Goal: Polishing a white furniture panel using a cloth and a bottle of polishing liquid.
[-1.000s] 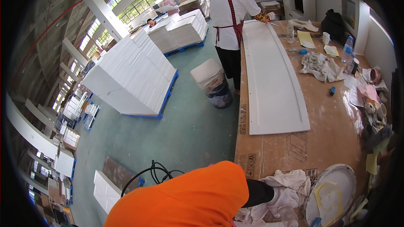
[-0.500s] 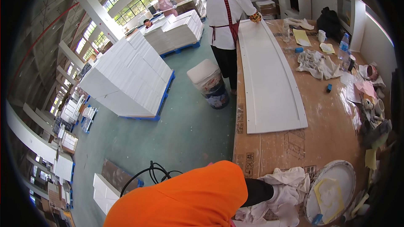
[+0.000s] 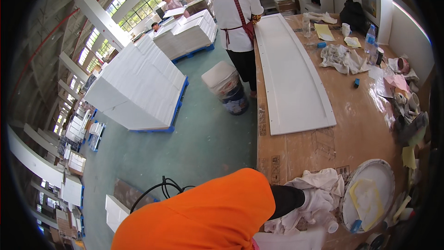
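Note:
My left arm, in an orange sleeve (image 3: 199,210) with a black undersleeve (image 3: 287,201), bends across the bottom of the view. Its end meets a crumpled white cloth (image 3: 319,180) on the table's near part. My left hand blends into white fabric there, possibly a glove, and its fingers cannot be made out. A pale flat piece (image 3: 289,240) shows at the bottom edge beside that arm. Right of the cloth lies a round white lid (image 3: 387,180), smeared, with a yellow sheet (image 3: 367,203) and a small blue block (image 3: 355,226) on it. My right hand is out of view.
A long white curved panel (image 3: 293,74) lies on the cardboard-covered table (image 3: 365,134). A co-worker (image 3: 236,14) stands at its far end. Rags, bottles and papers line the right side. Left are a covered bucket (image 3: 226,88) and a pallet stack of white boards (image 3: 138,83).
My view has tilted, so the table and panel sit higher in it. The pale flat piece at the bottom edge shows more plainly. A distant worker now holds up a white board.

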The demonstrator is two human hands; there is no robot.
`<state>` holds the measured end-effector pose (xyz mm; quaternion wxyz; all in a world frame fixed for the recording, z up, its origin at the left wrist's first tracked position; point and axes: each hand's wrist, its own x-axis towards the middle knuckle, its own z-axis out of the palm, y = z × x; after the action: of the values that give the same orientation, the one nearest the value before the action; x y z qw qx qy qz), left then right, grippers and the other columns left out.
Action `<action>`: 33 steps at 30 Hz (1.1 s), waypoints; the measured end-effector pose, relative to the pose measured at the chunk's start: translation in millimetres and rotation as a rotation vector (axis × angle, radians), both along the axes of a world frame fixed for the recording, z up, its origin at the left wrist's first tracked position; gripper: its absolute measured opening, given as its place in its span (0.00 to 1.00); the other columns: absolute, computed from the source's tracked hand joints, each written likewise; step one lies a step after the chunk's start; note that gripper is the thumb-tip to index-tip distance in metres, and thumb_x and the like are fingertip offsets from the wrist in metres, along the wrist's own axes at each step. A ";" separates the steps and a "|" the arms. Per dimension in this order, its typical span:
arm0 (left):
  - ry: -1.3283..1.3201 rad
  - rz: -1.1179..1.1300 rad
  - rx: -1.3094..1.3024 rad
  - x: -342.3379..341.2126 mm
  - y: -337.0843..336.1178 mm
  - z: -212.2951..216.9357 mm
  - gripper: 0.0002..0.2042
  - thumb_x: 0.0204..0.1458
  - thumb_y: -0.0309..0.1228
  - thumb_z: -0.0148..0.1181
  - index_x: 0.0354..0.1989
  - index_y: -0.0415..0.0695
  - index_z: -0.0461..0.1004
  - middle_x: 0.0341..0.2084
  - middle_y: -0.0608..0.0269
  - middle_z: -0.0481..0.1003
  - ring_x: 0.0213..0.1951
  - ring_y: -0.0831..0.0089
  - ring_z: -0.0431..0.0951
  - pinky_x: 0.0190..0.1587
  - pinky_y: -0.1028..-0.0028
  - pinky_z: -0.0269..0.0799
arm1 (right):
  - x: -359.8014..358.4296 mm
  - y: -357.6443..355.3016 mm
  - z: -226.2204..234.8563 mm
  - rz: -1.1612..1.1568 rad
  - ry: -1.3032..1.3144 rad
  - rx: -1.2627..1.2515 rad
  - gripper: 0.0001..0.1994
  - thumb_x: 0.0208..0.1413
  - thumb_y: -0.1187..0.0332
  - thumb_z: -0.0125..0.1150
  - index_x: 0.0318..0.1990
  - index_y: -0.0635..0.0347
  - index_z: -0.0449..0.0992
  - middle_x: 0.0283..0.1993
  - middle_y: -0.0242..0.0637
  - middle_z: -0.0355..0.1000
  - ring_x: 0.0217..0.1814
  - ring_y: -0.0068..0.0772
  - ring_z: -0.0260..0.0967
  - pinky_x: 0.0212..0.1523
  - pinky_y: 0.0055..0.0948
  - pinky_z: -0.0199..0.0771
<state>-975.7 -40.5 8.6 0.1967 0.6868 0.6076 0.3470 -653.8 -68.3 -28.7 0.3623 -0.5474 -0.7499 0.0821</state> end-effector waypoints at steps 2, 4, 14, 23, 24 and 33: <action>0.021 -0.011 0.083 0.4 0.0 1.0 0.38 0.23 0.44 0.80 0.49 0.46 0.74 0.49 0.54 0.74 0.56 0.51 0.72 0.60 0.56 0.69 | 7.1 1.7 -0.4 0.008 0.001 -0.014 0.20 0.66 0.69 0.56 0.63 0.62 0.73 0.58 0.48 0.76 0.61 0.44 0.73 0.61 0.35 0.72; 0.033 -0.016 0.055 1.5 0.3 1.0 0.38 0.23 0.45 0.80 0.49 0.46 0.74 0.50 0.53 0.73 0.56 0.51 0.72 0.60 0.56 0.68 | 15.0 3.7 -0.6 0.026 -0.009 -0.031 0.20 0.66 0.69 0.56 0.63 0.62 0.73 0.58 0.48 0.76 0.61 0.44 0.73 0.61 0.35 0.72; 0.054 -0.002 0.043 3.8 0.2 -2.8 0.42 0.22 0.47 0.80 0.52 0.46 0.73 0.52 0.51 0.72 0.57 0.50 0.71 0.61 0.58 0.68 | 32.5 3.5 1.9 0.024 -0.028 -0.069 0.20 0.66 0.69 0.56 0.63 0.63 0.73 0.59 0.48 0.76 0.62 0.44 0.73 0.62 0.35 0.72; 0.053 -0.040 0.260 -19.4 6.2 25.7 0.18 0.46 0.47 0.70 0.32 0.43 0.79 0.37 0.51 0.78 0.46 0.52 0.77 0.46 0.55 0.73 | -8.4 -7.4 39.7 0.071 0.099 -0.231 0.20 0.66 0.69 0.56 0.64 0.62 0.73 0.59 0.48 0.76 0.62 0.44 0.73 0.62 0.35 0.71; 0.029 -0.183 0.102 -25.3 10.2 25.6 0.20 0.44 0.48 0.70 0.33 0.44 0.79 0.37 0.48 0.78 0.46 0.48 0.77 0.48 0.52 0.73 | -15.3 -9.6 41.1 0.052 0.119 -0.269 0.20 0.66 0.69 0.56 0.64 0.62 0.73 0.59 0.48 0.76 0.63 0.44 0.73 0.63 0.35 0.71; 0.160 -0.030 -0.051 0.0 3.0 27.3 0.34 0.38 0.46 0.76 0.55 0.47 0.73 0.53 0.55 0.74 0.59 0.54 0.71 0.64 0.57 0.64 | -33.2 -7.2 36.2 -0.481 0.189 -0.340 0.16 0.64 0.67 0.60 0.57 0.62 0.78 0.51 0.49 0.79 0.53 0.45 0.77 0.55 0.36 0.75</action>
<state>-975.8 -37.4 36.0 0.1702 0.7160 0.6198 0.2725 -687.0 -75.6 7.6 0.3427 -0.7518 -0.5376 0.1686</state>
